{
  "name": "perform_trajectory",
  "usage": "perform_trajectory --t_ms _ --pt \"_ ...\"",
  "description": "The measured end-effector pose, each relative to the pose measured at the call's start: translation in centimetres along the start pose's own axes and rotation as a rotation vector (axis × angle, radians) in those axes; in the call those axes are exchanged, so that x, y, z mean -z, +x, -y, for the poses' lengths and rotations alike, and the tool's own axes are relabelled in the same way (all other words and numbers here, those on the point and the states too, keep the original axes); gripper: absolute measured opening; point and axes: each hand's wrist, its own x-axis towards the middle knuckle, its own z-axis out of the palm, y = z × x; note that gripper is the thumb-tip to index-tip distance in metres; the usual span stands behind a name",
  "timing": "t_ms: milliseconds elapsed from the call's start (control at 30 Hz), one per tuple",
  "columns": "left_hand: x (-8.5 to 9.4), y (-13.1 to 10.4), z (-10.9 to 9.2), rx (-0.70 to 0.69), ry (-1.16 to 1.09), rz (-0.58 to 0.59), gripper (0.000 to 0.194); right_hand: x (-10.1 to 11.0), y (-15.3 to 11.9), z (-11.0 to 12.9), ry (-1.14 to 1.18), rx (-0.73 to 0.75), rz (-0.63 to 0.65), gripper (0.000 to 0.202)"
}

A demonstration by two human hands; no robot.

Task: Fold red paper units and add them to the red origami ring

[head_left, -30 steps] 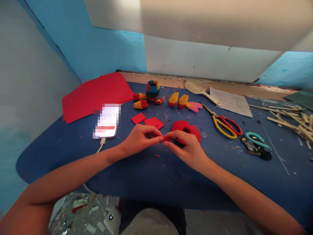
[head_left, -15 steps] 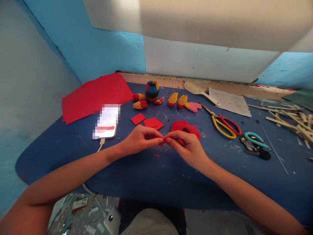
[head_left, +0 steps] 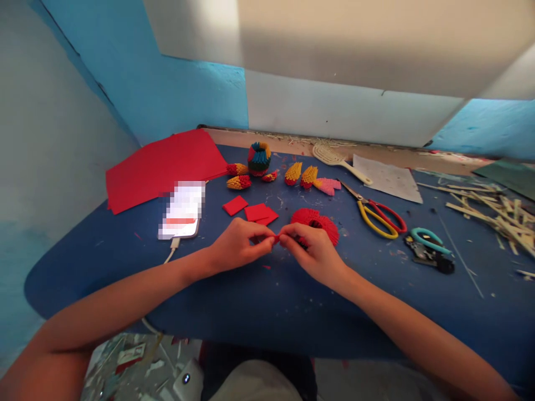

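Between the fingertips of both hands is a small red paper piece [head_left: 277,238], mostly hidden by the fingers. My left hand [head_left: 244,242] pinches its left end, and my right hand [head_left: 311,245] pinches the right end. Just behind my right hand lies a red ring of folded paper pieces [head_left: 305,216], partly covered by that hand. Small red paper rectangles [head_left: 256,211] lie beyond my left hand, with one more rectangle [head_left: 235,205] a little apart. A tiny red scrap [head_left: 266,267] rests on the blue table in front of the hands.
Red sheets [head_left: 163,167] and a plugged-in phone [head_left: 181,211] lie left on the blue table [head_left: 251,312]. Folded-paper models [head_left: 259,161] stand at the back. A hairbrush [head_left: 334,156], scissors [head_left: 376,217], turquoise-handled cutters [head_left: 430,248] and pale strips [head_left: 493,214] are to the right.
The view has shifted slightly, so things on the right appear a little further left. Both hands keep their pinch on the red paper piece, with slightly more of it showing between the fingertips.
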Motion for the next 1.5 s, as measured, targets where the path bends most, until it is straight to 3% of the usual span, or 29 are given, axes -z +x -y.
perform_trajectory --t_ms 133,333,433,533,633,733,933,1067,1233,1367,1500 --pt "-0.2 0.1 -0.2 0.079 -0.004 -0.023 0.019 -0.3 0.0 -0.1 -0.086 0.054 -0.047 0.009" --pt "-0.8 0.1 -0.8 0.202 -0.076 -0.129 0.018 -0.6 -0.2 0.0 -0.590 0.353 -0.290 0.012" --pt "-0.7 0.1 -0.9 0.262 -0.186 -0.135 0.020 -0.6 -0.4 0.2 -0.737 0.541 -0.274 0.012" --pt "-0.4 0.1 -0.9 0.302 -0.349 -0.140 0.020 -0.8 -0.4 0.3 -0.782 0.619 -0.233 0.022" --pt "-0.1 0.2 -0.6 0.311 -0.476 -0.116 0.021 -1.1 -0.4 0.4 -0.783 0.599 -0.209 0.027" --pt "0.1 0.2 -0.3 0.297 -0.447 -0.107 0.021 -1.0 -0.3 0.5 -0.722 0.565 -0.199 0.027" --pt "0.6 0.0 -0.5 0.185 -0.269 -0.054 0.022 -0.2 -0.1 0.0 -0.204 0.287 -0.145 0.013" --pt "0.9 0.1 -0.8 0.156 -0.291 0.061 0.023 0.1 -0.1 0.0 -0.046 0.233 -0.107 0.005" --pt "0.9 0.3 -0.8 0.159 -0.340 0.236 0.025 0.0 -0.4 -0.1 -0.009 0.288 -0.094 0.008" --pt "0.9 0.2 -0.6 0.144 -0.280 0.277 0.024 -0.2 -0.6 -0.5 -0.068 0.271 -0.142 0.012" --pt "1.1 0.2 -0.4 0.113 -0.239 0.341 0.027 0.0 -0.4 -0.7 -0.138 0.302 -0.106 0.016"
